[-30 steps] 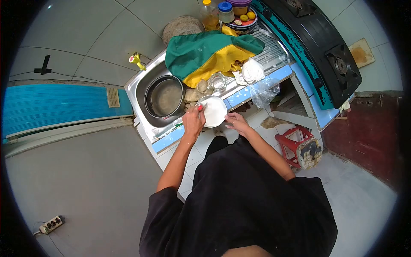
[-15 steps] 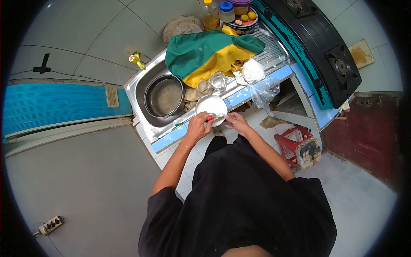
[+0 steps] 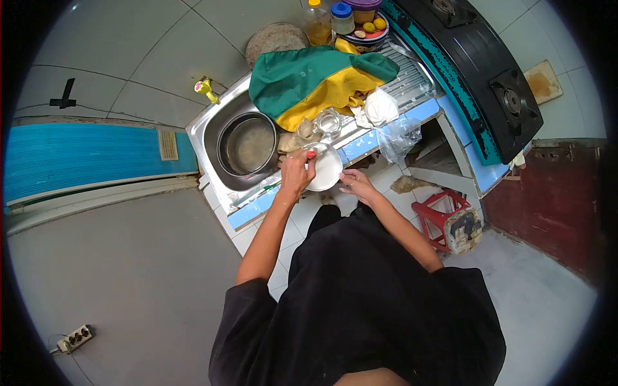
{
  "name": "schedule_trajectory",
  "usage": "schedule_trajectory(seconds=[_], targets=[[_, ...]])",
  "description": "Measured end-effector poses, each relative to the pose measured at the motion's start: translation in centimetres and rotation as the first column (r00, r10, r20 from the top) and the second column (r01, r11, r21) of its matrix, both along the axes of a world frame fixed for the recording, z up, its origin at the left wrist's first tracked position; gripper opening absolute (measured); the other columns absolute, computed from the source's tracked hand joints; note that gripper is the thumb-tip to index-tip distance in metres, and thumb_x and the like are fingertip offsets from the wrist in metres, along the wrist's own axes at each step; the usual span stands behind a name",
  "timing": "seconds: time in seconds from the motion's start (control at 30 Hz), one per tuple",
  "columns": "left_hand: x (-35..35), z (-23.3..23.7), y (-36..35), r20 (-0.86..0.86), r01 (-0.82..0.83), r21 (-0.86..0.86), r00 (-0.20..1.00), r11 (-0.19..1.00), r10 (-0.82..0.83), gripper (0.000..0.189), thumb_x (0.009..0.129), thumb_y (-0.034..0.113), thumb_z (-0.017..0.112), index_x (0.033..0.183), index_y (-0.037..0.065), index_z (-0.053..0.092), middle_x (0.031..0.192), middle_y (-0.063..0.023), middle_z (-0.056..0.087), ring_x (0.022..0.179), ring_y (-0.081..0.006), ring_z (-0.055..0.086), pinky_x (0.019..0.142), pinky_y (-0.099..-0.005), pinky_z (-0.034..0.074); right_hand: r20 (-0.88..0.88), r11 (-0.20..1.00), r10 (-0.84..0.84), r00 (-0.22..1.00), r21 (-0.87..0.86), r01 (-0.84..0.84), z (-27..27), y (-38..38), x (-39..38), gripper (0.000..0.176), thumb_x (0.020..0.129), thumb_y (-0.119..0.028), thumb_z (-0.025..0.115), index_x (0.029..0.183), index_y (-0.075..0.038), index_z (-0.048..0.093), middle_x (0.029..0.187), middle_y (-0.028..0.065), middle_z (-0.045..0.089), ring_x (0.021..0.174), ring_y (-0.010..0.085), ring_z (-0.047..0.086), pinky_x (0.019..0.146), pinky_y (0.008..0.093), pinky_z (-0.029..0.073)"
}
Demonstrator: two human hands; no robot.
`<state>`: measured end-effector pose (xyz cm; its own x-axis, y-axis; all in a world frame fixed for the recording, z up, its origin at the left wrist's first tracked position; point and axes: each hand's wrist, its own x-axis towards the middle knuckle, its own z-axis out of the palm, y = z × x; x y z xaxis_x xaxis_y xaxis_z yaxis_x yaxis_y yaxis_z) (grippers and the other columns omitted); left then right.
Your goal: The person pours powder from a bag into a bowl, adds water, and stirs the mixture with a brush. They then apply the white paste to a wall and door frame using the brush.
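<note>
At the front edge of the sink [image 3: 205, 130], a white bowl [image 3: 328, 170] is held clear of the surface, pinched at its near rim by the right hand [image 3: 356, 185]. The left hand [image 3: 296, 175] is closed around a red-tipped tool [image 3: 311, 154]. That tip, seen low at the bowl's near side half a second ago, has now been swept up to the far rim. A rubbing circuit inside the bowl is judged under way, not finished. A metal pot [image 3: 248, 147] is seen in the basin.

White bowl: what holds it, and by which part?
The right hand holds the white bowl by its near rim. The left hand grips a red-ended utensil over the bowl, handle hidden in the fist.
</note>
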<state>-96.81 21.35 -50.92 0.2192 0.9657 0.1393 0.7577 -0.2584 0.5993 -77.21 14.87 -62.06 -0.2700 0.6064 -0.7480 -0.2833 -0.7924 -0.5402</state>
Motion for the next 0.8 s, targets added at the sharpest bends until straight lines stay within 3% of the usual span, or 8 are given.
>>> schedule_trajectory(seconds=[0.1,0.13,0.3,0.37,0.43,0.5,0.67,0.8], targets=[[0.5,-0.2,-0.8,0.135,0.135,0.022,0.981,0.991,-0.137,0.011,0.078,0.010,0.063,0.086,0.004,0.065,0.086,-0.0158,0.064,0.076,-0.0364,0.062,0.064,-0.0426,0.049,0.022,1.000,0.000,1.000,0.006,-0.001,0.0,0.1,0.0,0.045,0.087,-0.028,0.068,0.120,-0.005,0.049,0.115,0.0056,0.059,0.105,0.0157,0.055,0.084,0.0352,0.048],[0.6,0.0,-1.2,0.111,0.158,-0.027,0.982,0.987,-0.154,0.014,0.079,0.012,0.063,0.089,0.004,0.067,0.086,-0.0156,0.064,0.077,-0.0361,0.062,0.065,-0.0422,0.049,0.018,1.000,-0.002,1.000,0.002,0.002,-0.1,0.1,-0.1,0.045,0.087,-0.028,0.068,0.120,-0.005,0.049,0.115,0.0057,0.059,0.105,0.0158,0.055,0.085,0.0355,0.049],[-0.3,1.6,-2.5,0.145,0.135,-0.160,0.983,0.978,-0.112,0.017,0.081,0.017,0.063,0.088,0.003,0.068,0.080,-0.0158,0.065,0.071,-0.0334,0.062,0.064,-0.0401,0.049,-0.025,1.000,-0.018,1.000,-0.006,0.018,0.2,0.0,0.1,0.045,0.087,-0.027,0.069,0.121,-0.005,0.048,0.115,0.0062,0.058,0.106,0.0161,0.055,0.086,0.0364,0.049],[-1.2,1.9,-2.6,0.071,0.087,-0.229,0.995,0.970,-0.072,0.018,0.082,0.017,0.065,0.088,0.002,0.069,0.082,-0.0179,0.067,0.073,-0.0343,0.064,0.065,-0.0387,0.050,-0.003,1.000,-0.017,1.000,-0.014,0.017,0.3,0.0,0.0,0.045,0.087,-0.025,0.068,0.121,-0.004,0.048,0.116,0.0065,0.057,0.106,0.0163,0.054,0.087,0.0369,0.050],[-2.0,1.8,-2.5,0.057,0.067,-0.203,0.997,0.977,-0.056,0.018,0.083,0.019,0.064,0.087,0.001,0.068,0.079,-0.0175,0.066,0.069,-0.0334,0.064,0.063,-0.0389,0.049,0.002,1.000,-0.012,1.000,-0.013,0.012,0.3,0.0,0.0,0.045,0.087,-0.025,0.068,0.121,-0.004,0.048,0.115,0.0064,0.057,0.106,0.0163,0.054,0.086,0.0367,0.050],[-2.6,1.6,-2.1,-0.024,-0.060,-0.160,0.998,0.985,0.057,0.018,0.082,0.018,0.064,0.085,0.001,0.067,0.074,-0.0167,0.065,0.064,-0.0325,0.063,0.061,-0.0390,0.048,0.006,1.000,-0.007,1.000,-0.008,0.007,0.2,0.2,0.0,0.045,0.087,-0.025,0.068,0.121,-0.004,0.048,0.115,0.0064,0.057,0.106,0.0162,0.054,0.086,0.0365,0.050],[-1.7,0.3,-0.8,-0.050,-0.133,0.066,0.989,0.989,0.136,0.012,0.080,0.011,0.064,0.088,0.002,0.066,0.077,-0.0162,0.064,0.064,-0.0304,0.062,0.059,-0.0383,0.048,0.015,1.000,0.003,1.000,-0.003,-0.003,0.3,0.2,0.0,0.046,0.087,-0.026,0.069,0.121,-0.004,0.048,0.116,0.0062,0.057,0.106,0.0157,0.054,0.085,0.0364,0.049],[0.1,-0.8,-0.5,0.015,-0.037,0.124,0.999,0.992,0.036,0.013,0.079,0.009,0.065,0.089,0.001,0.066,0.078,-0.0162,0.064,0.066,-0.0312,0.063,0.060,-0.0376,0.049,0.011,1.000,0.006,1.000,-0.004,-0.006,0.2,0.3,0.1,0.046,0.086,-0.027,0.069,0.121,-0.004,0.048,0.116,0.0060,0.058,0.106,0.0154,0.055,0.086,0.0367,0.049]])
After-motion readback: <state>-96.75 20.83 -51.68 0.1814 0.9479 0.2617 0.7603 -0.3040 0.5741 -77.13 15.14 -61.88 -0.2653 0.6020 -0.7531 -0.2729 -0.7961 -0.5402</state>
